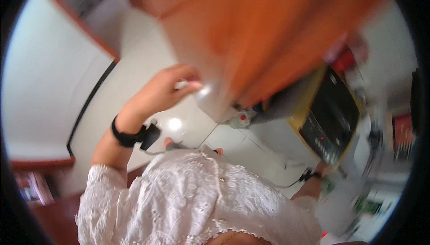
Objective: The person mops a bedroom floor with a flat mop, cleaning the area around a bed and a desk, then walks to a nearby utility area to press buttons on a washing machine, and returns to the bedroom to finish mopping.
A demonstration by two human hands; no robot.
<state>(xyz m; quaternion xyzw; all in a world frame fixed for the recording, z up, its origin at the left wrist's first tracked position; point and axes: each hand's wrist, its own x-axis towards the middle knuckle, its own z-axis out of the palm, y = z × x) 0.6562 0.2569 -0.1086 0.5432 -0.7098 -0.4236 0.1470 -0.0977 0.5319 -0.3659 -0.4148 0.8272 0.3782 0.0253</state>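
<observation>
My left hand (176,85) is raised in front of a blurred orange-brown wooden panel (268,27), its fingers curled around a small white object (181,84). What that object is I cannot make out. Whether the hand touches the panel is also unclear. My right hand (324,169) is low at the right, by the near edge of a glossy black panel (331,117) that looks like an induction cooktop. A red light and a row of marks show on it. Blur hides the right fingers. Both wrists wear black straps, and a black device (150,137) is on the left one.
A white surface with a dark edge (90,100) stands at the left. On the pale tiled floor (231,141) sits a translucent container with a red spot (240,120). A cable (289,185) runs to my right wrist. Blurred red and white items lie beyond the black panel.
</observation>
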